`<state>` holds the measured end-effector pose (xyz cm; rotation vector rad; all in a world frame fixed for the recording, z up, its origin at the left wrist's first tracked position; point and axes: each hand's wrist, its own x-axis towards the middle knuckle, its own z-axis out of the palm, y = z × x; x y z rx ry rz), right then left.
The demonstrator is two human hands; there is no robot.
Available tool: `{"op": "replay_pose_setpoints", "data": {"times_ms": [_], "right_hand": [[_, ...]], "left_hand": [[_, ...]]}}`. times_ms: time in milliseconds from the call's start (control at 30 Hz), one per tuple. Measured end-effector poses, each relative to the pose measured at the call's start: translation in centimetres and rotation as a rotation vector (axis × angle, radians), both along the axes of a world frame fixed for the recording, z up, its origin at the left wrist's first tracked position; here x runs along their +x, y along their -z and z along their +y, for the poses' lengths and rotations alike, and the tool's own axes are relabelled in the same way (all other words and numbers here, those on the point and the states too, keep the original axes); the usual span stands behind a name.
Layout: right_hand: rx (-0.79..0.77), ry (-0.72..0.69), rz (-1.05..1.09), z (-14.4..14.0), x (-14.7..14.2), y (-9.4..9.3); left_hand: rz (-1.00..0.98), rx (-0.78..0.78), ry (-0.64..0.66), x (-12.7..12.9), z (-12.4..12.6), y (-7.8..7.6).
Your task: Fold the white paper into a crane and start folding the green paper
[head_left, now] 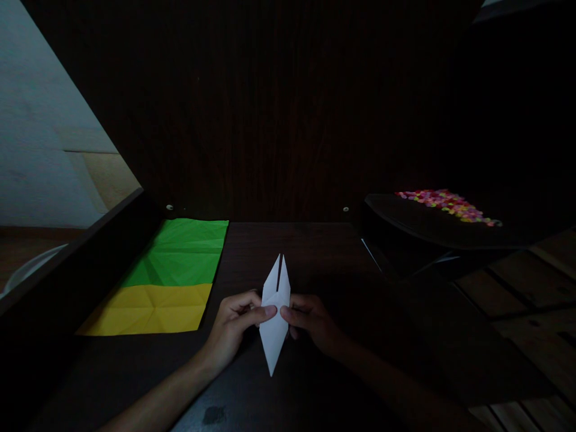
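1. You are pinching a white folded paper (275,318), a narrow kite shape with a split top, above the dark wooden desk (315,252).
2. Your left hand (234,327) and right hand (310,321) are both clamping its middle edges.
3. Creased green paper (184,252) and yellow paper (153,309) are lying flat, well to the left.

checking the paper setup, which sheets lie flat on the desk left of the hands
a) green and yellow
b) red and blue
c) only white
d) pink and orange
a: a green sheet lies flat on the dark desk with a yellow sheet just in front of it, both left of the left hand and right hand, which pinch a folded white paper.
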<state>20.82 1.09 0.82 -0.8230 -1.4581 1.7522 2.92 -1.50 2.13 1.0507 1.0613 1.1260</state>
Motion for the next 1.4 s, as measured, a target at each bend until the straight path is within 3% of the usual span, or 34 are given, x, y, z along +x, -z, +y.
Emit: {"op": "replay_pose_setpoints", "data": {"times_ms": [267,500,767,1100,1233,1400], "right_hand": [[-0.014,0.048,-0.019,0.0,-0.1,0.1],[0.074,0.132,-0.048,0.0,0.2,0.8],[0.094,0.163,-0.067,0.0,0.3,0.5],[0.082,0.085,-0.046,-0.1,0.2,-0.3],[0.067,0.101,0.043,0.1,0.1,0.2],[0.088,0.086,0.105,0.5,0.3,0.7]], "left_hand": [[-0.068,-0.087,0.018,0.2,0.0,0.4],[0.077,0.009,0.066,0.3,0.2,0.3],[0.110,0.028,0.110,0.3,0.2,-0.1],[-0.059,-0.087,0.148,0.2,0.2,-0.5],[-0.196,-0.196,0.195,0.3,0.1,-0.8],[-0.226,-0.247,0.251,0.4,0.0,-1.1]]}}
